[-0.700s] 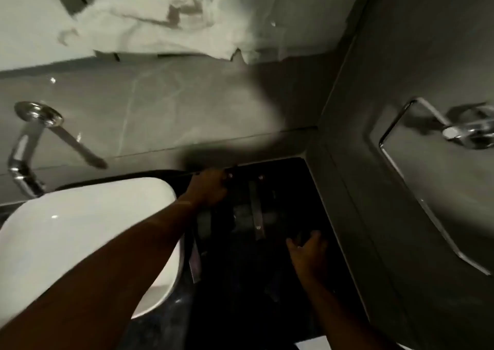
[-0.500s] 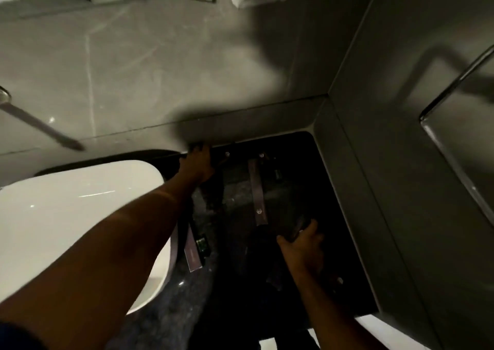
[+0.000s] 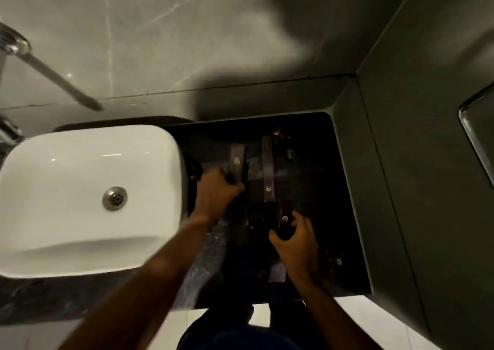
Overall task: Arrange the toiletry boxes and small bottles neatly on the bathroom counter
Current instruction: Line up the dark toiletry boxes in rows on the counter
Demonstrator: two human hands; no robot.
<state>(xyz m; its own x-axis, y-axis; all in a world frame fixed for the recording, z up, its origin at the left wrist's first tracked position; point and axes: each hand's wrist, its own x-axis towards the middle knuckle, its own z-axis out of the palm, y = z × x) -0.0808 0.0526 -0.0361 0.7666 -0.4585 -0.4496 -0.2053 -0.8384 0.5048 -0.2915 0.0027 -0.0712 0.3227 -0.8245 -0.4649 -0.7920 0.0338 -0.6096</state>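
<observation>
The black counter (image 3: 315,189) lies dim, right of the basin. My left hand (image 3: 216,197) grips the near end of a long brown toiletry box (image 3: 236,159) that points toward the back wall. A second long brown box (image 3: 268,173) lies flat beside it, untouched. My right hand (image 3: 296,242) closes around a short dark box (image 3: 284,220) with a round emblem. A small dark bottle (image 3: 289,153) stands at the back, and a small box (image 3: 277,135) sits near the wall. Another emblem-marked item (image 3: 337,262) lies near the front right, barely visible.
A white basin (image 3: 88,197) with a metal drain (image 3: 115,198) fills the left. A chrome tap (image 3: 10,47) juts from the tiled back wall. A grey side wall (image 3: 427,162) bounds the counter on the right. White floor (image 3: 369,323) shows below the counter's front edge.
The view tilted down toward the counter. My left hand pulled back from the rear wall and now holds a long brown box. My right hand took hold of the short dark box.
</observation>
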